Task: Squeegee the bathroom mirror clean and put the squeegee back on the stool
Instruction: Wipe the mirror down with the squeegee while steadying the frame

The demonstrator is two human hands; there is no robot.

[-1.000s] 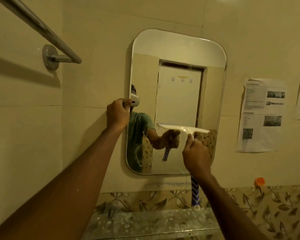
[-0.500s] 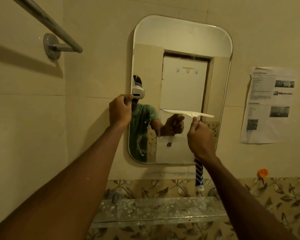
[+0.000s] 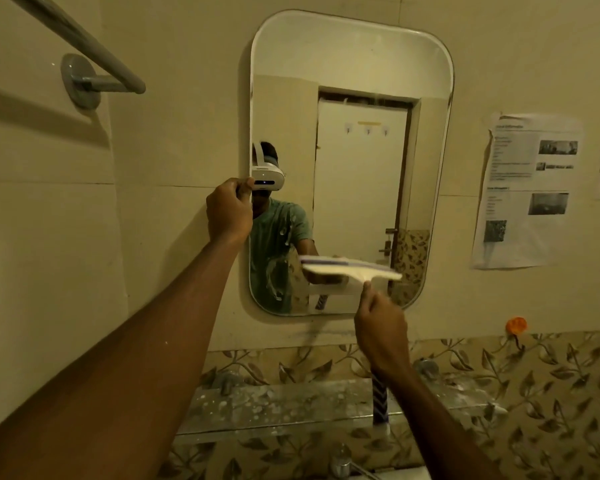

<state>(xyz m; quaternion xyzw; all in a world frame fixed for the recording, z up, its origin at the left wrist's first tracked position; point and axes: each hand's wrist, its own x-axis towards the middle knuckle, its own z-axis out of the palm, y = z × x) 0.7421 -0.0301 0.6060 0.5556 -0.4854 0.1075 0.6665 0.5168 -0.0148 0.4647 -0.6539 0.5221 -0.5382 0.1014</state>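
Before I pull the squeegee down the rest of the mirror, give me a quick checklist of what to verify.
1. Right hand grip on the squeegee handle: ok, closed around it below the blade.
2. Left hand steadying the mirror: ok, gripping its left edge.
3. Blade flat on the glass: cannot tell, it looks tilted, with its own reflection just above it.
4. Path below the blade: ok, only bare glass down to the bottom edge.
5. Left side of the mirror: not ok, smears show over the reflected shirt.
6. Stool for putting the squeegee back: cannot tell, out of view.
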